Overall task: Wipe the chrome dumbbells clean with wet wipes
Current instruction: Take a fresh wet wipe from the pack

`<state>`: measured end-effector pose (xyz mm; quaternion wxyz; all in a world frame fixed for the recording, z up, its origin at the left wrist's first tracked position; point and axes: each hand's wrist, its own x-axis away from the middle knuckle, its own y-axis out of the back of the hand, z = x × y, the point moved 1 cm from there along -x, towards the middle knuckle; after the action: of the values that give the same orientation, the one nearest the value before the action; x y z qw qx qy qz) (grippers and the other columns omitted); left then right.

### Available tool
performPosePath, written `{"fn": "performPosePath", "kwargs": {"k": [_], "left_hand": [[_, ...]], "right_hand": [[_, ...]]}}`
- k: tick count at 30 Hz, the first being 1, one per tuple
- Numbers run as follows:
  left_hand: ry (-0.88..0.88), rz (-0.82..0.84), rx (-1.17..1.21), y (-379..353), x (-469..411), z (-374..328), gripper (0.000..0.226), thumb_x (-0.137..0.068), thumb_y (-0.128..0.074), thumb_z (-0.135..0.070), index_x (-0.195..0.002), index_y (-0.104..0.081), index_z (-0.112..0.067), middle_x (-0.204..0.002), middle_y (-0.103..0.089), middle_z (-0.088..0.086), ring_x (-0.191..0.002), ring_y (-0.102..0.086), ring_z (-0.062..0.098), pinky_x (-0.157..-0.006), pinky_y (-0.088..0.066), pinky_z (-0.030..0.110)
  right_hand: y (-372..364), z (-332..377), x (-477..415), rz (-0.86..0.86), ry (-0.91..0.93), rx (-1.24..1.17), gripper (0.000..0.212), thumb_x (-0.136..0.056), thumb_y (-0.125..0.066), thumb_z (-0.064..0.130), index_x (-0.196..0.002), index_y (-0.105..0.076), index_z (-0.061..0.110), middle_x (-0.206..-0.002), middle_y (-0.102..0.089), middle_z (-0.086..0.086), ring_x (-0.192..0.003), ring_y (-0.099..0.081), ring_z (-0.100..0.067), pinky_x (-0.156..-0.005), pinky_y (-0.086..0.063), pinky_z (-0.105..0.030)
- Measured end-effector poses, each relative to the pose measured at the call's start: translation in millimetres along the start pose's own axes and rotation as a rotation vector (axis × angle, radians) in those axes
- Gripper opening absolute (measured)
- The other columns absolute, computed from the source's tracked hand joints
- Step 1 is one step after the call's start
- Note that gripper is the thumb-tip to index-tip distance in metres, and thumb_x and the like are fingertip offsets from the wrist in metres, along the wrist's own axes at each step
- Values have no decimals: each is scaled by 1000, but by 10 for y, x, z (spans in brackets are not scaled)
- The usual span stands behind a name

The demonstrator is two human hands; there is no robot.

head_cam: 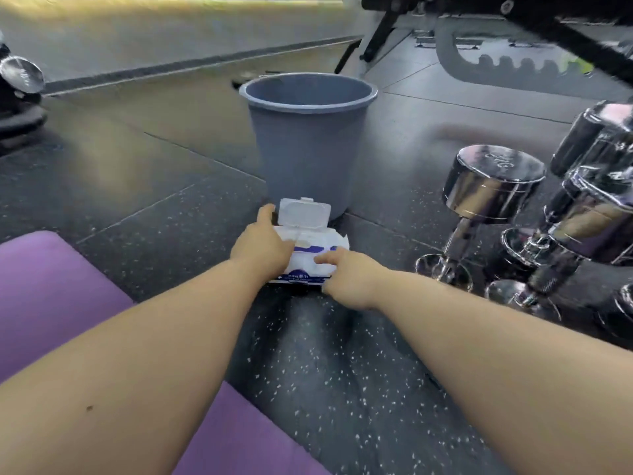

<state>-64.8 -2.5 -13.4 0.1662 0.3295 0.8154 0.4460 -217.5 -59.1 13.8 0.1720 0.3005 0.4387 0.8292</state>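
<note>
From the head camera, a white soft pack of wet wipes with a blue band [310,260] lies on the dark speckled rubber floor [342,371], its flip lid standing open, just in front of a grey plastic bucket [308,142]. The left hand [262,246] grips the pack's left side, while the right hand [346,279] lays its forefinger on the pack's top; whether its curled fingers pinch anything cannot be told. The shiny chrome dumbbells [493,190] lie clustered on the floor to the right, apart from both hands, and a purple mat [51,286] lies at the left.
</note>
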Motion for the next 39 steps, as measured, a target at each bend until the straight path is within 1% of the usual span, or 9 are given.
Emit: {"fn": "performPosePath", "kwargs": {"k": [6, 10, 15, 19, 22, 26, 29, 33, 39], "left_hand": [[65, 9, -113, -155, 184, 38, 71, -77, -59, -70, -129, -45, -24, -127, -53, 9, -117, -52, 35, -97, -45, 46], [113, -32, -231, -235, 297, -108, 55, -90, -51, -58, -133, -41, -25, -132, -45, 16, -120, -46, 38, -98, -37, 48], [112, -19, -175, -280, 253, -275, 32, -99, -38, -29, -129, -47, -22, -135, -42, 17, -119, -46, 39, -100, -35, 48], [-68, -48, -48, -294, 406, -236, 20, -103, -35, -26, -97, -51, -15, -112, -60, 12, -91, -51, 31, -74, -36, 36], [-161, 12, -68, -335, 790, -335, 16, -101, -39, -24, -101, -52, -15, -106, -62, 7, -89, -52, 28, -72, -36, 35], [-518, -35, -482, -351, 1100, -393, 35, -92, -56, -20, -124, -54, -33, -123, -57, 5, -109, -55, 29, -92, -38, 42], [-995, -126, -577, -353, 1126, -475, 19, -79, -67, -18, -87, -76, -32, -117, -65, 0, -114, -57, 27, -109, -21, 45], [-879, 95, -807, -304, 1121, -682, 30, -97, -45, -39, -100, -74, -32, -107, -60, -8, -103, -50, 20, -92, -31, 35], [-915, 185, -1051, -365, 942, -901, 23, -95, -48, -25, -77, -61, -28, -88, -59, -7, -84, -45, 21, -70, -26, 34]], "right_hand": [[-146, -127, 56, -158, -58, -55, 47, -93, -46, 8, -139, -51, 17, -141, -53, -6, -123, -52, -26, -95, -41, -25], [-267, -129, 133, -175, -52, -100, 47, -90, -50, 7, -136, -53, 17, -136, -53, -8, -117, -53, -28, -84, -41, -24], [-224, -129, 168, -211, -66, 17, 35, -88, -49, 15, -119, -64, 21, -126, -60, -6, -113, -53, -29, -97, -46, -36], [-139, -262, 246, -405, -58, 29, 29, -90, -47, 15, -110, -67, 22, -115, -65, -5, -114, -49, -28, -96, -43, -39], [-221, -437, 410, -529, -98, -95, 32, -91, -50, 17, -119, -63, 25, -125, -58, -1, -121, -42, -27, -101, -40, -42], [-562, -675, 729, -521, -52, -283, 31, -95, -48, 12, -122, -60, 22, -131, -57, 4, -120, -49, -18, -92, -36, -22], [-644, -770, 833, -558, -61, -345, 38, -95, -44, 7, -128, -56, 20, -132, -57, 3, -111, -52, -16, -76, -28, -14], [-665, -809, 888, -516, -54, -316, 41, -96, -40, 5, -133, -52, 20, -132, -57, 0, -115, -53, -18, -84, -35, -20], [-693, -863, 888, -493, -29, -326, 34, -98, -38, 12, -128, -52, 22, -125, -62, 2, -108, -56, -21, -86, -44, -31]]}}
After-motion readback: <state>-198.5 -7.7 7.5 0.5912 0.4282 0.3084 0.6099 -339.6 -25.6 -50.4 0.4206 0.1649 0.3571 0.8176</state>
